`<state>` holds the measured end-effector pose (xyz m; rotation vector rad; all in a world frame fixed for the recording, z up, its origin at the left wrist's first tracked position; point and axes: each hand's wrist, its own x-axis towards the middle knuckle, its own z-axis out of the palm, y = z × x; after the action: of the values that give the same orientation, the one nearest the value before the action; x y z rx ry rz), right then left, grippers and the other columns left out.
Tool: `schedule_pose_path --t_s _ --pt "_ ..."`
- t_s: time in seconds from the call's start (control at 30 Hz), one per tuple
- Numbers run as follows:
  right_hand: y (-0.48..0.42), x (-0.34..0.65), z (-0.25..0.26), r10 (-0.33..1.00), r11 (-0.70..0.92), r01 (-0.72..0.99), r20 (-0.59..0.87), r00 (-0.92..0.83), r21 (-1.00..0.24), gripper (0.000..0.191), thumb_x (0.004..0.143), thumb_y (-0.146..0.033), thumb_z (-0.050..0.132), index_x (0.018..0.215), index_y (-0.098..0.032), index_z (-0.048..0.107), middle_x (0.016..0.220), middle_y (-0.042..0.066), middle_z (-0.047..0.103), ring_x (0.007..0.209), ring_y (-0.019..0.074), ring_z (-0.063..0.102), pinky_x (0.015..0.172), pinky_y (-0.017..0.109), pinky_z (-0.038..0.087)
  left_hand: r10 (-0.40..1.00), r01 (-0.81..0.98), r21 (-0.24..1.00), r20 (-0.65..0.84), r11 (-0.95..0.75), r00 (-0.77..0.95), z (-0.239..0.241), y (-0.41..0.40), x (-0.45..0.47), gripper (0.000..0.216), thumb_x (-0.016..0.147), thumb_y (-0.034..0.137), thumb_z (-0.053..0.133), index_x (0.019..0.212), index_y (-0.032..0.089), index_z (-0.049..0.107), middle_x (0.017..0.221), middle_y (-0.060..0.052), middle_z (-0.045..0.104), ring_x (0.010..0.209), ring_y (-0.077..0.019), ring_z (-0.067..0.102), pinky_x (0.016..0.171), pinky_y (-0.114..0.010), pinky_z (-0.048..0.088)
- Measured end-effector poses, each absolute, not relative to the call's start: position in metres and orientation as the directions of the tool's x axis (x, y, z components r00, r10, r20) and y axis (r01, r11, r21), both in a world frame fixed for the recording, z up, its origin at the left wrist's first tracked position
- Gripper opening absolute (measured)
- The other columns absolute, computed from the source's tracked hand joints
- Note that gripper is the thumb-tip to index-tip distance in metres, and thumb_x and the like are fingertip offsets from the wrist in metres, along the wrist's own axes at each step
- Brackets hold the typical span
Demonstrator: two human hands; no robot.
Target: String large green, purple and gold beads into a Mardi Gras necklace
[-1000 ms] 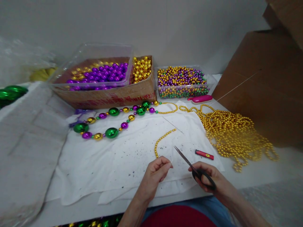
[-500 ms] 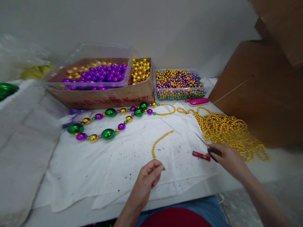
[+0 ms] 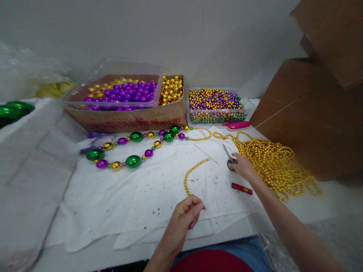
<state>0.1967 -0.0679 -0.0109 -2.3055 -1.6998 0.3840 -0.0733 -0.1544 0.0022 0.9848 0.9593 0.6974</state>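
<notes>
Near the front of the white cloth, my left hand is closed, thumb against fingers, on the near end of a short strand of gold beads. The strand curves away over the cloth, and the end inside the fingers is hidden. My right hand has its fingers at the black handles of a pair of scissors. The blades point away from me, low over the cloth. Close by lies a red lighter, and a thin needle rests beyond the strand.
A heap of gold bead chains lies right of my right hand. A green, purple and gold necklace stretches across the left. Behind stand a cardboard box and a clear bin of beads. A pink-handled tool and a large carton are at right.
My right hand has moved forward and left with the scissors, from beside the lighter to beside the gold chains. My left hand keeps its hold on the strand.
</notes>
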Motion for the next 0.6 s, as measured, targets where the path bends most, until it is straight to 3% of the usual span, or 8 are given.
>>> schedule_pose_path --t_s 0.13,0.23,0.37,0.5,0.6 --pt "-0.092 0.165 -0.009 0.986 -0.162 0.868 -0.038 0.164 -0.469 0.013 0.082 -0.019 0.053 0.089 -0.018 0.064 0.085 0.005 0.064 0.079 0.0181 0.057 0.068 0.026 0.036 0.84 -0.088 0.909 -0.335 0.407 0.427 -0.001 -0.153 -0.07 0.028 0.081 0.041 0.058 0.077 0.014 0.056 0.048 0.008 0.033 0.045 -0.0052 0.022 0.045 -0.022 0.013" --pt "-0.101 0.126 -0.017 0.996 -0.09 0.82 -0.043 0.08 -0.566 0.003 0.077 -0.017 0.059 0.076 -0.019 0.061 0.083 0.003 0.061 0.076 0.0163 0.055 0.068 0.026 0.036 0.825 -0.078 0.91 -0.329 0.406 0.459 0.002 -0.152 -0.065 0.028 0.08 0.042 0.059 0.076 0.014 0.056 0.049 0.007 0.033 0.045 -0.0055 0.022 0.045 -0.022 0.013" --pt "-0.101 0.112 -0.019 0.994 -0.107 0.708 -0.06 0.091 -0.698 0.009 0.075 -0.009 0.054 0.071 -0.018 0.056 0.079 0.002 0.058 0.075 0.0142 0.054 0.068 0.024 0.038 0.838 -0.044 0.923 -0.326 0.382 0.437 0.004 -0.151 -0.069 0.027 0.082 0.041 0.058 0.077 0.015 0.056 0.051 0.007 0.032 0.047 -0.0061 0.022 0.045 -0.022 0.015" --pt "-0.147 0.169 0.014 0.989 -0.148 0.569 -0.134 0.066 -0.809 0.01 0.083 -0.026 0.05 0.078 -0.018 0.054 0.066 -0.002 0.053 0.056 0.0114 0.049 0.05 0.021 0.039 0.85 -0.052 0.913 -0.356 0.406 0.389 -0.004 -0.146 -0.08 0.027 0.083 0.042 0.057 0.079 0.016 0.056 0.053 0.007 0.031 0.049 -0.0062 0.022 0.046 -0.02 0.018" --pt "-0.221 0.243 0.051 0.979 -0.177 0.522 -0.204 0.007 -0.834 0.024 0.078 -0.038 0.059 0.065 -0.018 0.054 0.061 0.0 0.052 0.055 0.0125 0.049 0.048 0.022 0.039 0.846 -0.082 0.898 -0.372 0.432 0.383 -0.008 -0.143 -0.083 0.027 0.082 0.043 0.058 0.077 0.016 0.056 0.054 0.006 0.033 0.049 -0.0064 0.023 0.046 -0.02 0.019"
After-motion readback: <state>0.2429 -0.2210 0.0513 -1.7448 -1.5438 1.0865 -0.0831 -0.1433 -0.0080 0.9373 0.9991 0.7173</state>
